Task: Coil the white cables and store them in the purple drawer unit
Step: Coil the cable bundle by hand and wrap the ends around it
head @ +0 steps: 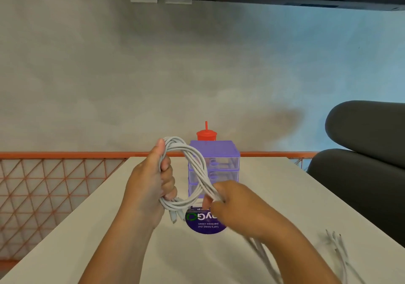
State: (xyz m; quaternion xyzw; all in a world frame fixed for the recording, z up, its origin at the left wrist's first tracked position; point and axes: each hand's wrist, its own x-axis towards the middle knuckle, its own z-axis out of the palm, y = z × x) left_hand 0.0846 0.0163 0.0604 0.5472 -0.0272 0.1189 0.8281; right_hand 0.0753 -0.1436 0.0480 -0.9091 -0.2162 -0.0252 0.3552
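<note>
The left hand (149, 180) holds the white cables (197, 165) as a loop above the counter (274, 185), just in front of the purple drawer unit (221, 150), probably so the coil does not lose its shape; its fingers (167, 166) curl tight around the bundle. The fingers (208, 200) of the right hand (236, 205) pinch the strands lower down, and the blurred loose tails seem to run under this wrist.

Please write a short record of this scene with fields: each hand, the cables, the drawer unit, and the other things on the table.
left hand: grips one side of the coil of white cables, held above the table
right hand: pinches the strands at the coil's lower right
loose cable ends: lie on the table at the right
purple drawer unit: stands behind the coil; drawers look closed
other: red cup with straw behind the unit; round purple label on the table below the coil
</note>
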